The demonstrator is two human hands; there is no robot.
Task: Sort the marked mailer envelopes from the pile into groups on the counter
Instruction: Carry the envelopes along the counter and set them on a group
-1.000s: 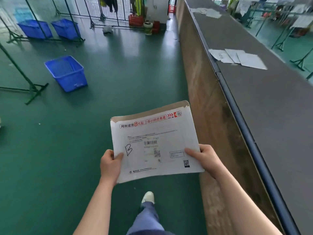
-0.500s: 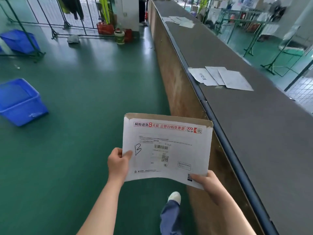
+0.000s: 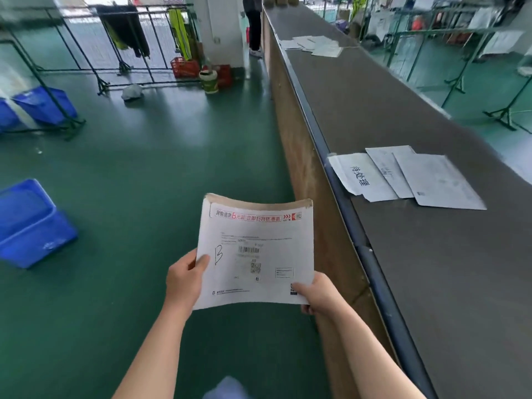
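A long counter with a dark grey top (image 3: 431, 269), a blue edge rail and a brown wooden side runs from the lower right of the frame up to the top centre. On it at right centre lies a group of three white flat mailers (image 3: 408, 177), overlapping, the leftmost one bearing large handwritten characters and reaching the rail. Another loose group of white envelopes (image 3: 313, 46) lies far up the counter near the top. The glossy green floor (image 3: 144, 168) fills the left half, with blue plastic bins (image 3: 31, 226) at the left edge and green metal racks behind them.

A white cardboard mailer with a red printed strip, a barcode label and a handwritten "B" (image 3: 256, 251) is held over the floor at lower centre, just left of the counter's side. The left hand (image 3: 184, 280) grips its left edge, thumb on the face beside the "B". The right hand (image 3: 316, 295) pinches its lower right corner, thumb on top.
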